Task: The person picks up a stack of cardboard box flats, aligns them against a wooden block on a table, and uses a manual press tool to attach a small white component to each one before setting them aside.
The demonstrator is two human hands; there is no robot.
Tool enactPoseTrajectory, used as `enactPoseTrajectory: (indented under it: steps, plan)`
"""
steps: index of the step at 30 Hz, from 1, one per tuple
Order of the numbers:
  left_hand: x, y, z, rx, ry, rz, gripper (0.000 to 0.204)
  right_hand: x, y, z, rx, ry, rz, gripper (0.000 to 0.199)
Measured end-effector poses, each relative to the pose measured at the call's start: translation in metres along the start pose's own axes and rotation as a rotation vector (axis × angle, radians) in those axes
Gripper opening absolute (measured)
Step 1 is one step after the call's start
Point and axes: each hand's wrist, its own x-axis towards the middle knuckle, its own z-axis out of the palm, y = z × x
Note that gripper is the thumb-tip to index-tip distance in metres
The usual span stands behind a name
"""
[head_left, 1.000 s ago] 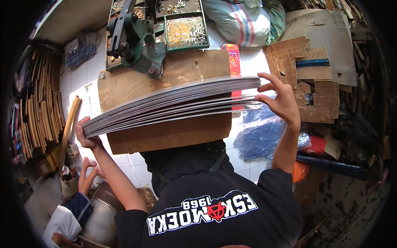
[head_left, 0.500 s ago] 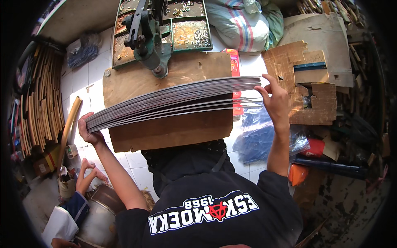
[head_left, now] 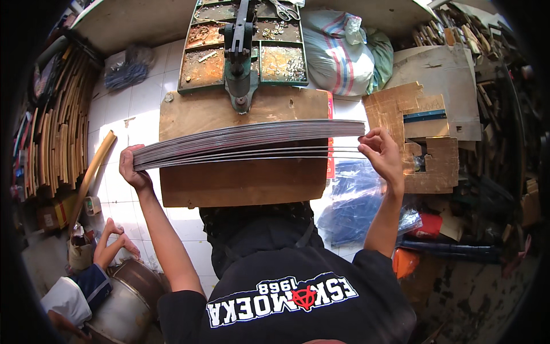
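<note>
Head-worn fisheye — steeply downward, close

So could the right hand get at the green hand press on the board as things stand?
Probably not at once: the right hand grips the stack of thin sheets, which spans above the board between it and the green hand press.

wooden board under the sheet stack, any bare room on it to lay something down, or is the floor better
The wooden board is bare below the sheet stack held by left hand and right hand. White floor tiles left of it are open. Crowded: green press with parts tray behind, cardboard scraps and blue bags right.
</note>
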Motion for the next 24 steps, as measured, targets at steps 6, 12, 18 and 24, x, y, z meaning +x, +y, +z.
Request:
enactPoseTrajectory:
  steps: [6,12,18,24]
  plan:
    - [0.000,-0.001,-0.001,-0.015,-0.005,0.020,0.030,-0.001,-0.030,-0.005,-0.300,-0.137,-0.180,0.032]
    - [0.000,-0.001,0.000,-0.025,-0.016,0.008,0.030,0.002,-0.027,-0.006,-0.349,-0.139,-0.165,0.031]
    - [0.001,0.001,-0.001,0.004,-0.014,0.011,0.030,0.003,-0.028,-0.007,-0.354,-0.144,-0.193,0.031]
    - [0.001,-0.001,-0.001,0.006,-0.019,0.026,0.030,0.004,-0.033,-0.008,-0.376,-0.166,-0.220,0.034]
